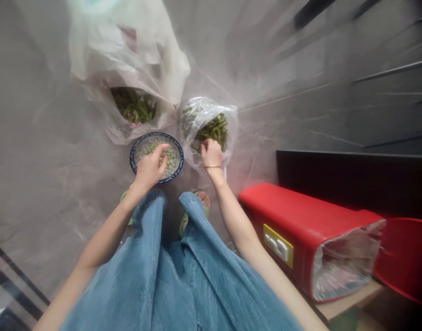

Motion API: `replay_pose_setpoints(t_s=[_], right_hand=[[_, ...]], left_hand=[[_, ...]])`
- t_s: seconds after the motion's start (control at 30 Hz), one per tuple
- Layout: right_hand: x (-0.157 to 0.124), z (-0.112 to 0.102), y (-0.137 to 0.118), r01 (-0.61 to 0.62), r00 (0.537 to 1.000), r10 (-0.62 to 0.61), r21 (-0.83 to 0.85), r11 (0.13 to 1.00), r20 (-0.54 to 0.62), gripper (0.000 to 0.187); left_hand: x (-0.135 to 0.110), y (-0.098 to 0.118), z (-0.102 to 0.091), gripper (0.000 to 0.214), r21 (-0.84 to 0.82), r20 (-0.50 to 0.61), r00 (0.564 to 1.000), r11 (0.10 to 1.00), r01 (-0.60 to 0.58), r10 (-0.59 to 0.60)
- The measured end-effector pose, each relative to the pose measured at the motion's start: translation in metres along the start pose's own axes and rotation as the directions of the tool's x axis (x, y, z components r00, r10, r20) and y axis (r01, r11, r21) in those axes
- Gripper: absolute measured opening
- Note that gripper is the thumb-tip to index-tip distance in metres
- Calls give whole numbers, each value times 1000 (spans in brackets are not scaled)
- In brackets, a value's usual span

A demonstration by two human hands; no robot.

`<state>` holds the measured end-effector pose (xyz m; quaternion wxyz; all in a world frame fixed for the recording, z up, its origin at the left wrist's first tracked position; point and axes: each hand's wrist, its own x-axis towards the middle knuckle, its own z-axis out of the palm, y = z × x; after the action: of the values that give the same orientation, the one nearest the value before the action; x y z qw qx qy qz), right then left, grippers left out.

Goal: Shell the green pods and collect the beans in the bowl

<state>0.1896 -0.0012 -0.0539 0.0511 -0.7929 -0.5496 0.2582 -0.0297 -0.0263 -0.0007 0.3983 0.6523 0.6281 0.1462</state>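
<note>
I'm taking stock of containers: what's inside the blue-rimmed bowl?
Small green beans lie in the bowl. The left hand covers part of it, hiding whatever lies beneath.

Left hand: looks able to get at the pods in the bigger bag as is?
Probably yes. The left hand is over the bowl, beside the bigger bag, whose mouth gapes with the pods showing; only its loose plastic might get in the way.
</note>
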Motion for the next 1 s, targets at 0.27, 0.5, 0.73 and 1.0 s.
replay_pose_setpoints(t_s=[0.27, 0.5, 0.73, 1.0], right_hand=[[-43, -32, -26, -216, 878, -224, 769, 602, 422, 35], [-55, -27, -60, -326, 794, -289, 777, 539, 534, 49], [-59, -15, -74, -406, 811, -267, 830, 383, 520, 57], [-72, -2, -83, -471, 827, -220, 851, 233, 518, 57]], left_hand=[[4, 7, 0, 43, -71, 32, 953, 952, -298, 301], [-2, 4, 7, 32, -326, -86, 952, 894, -307, 295], [-2, -4, 12, 38, -180, -125, 908, 891, -417, 400], [-7, 0, 20, 32, -16, -222, 873, 894, -448, 434]])
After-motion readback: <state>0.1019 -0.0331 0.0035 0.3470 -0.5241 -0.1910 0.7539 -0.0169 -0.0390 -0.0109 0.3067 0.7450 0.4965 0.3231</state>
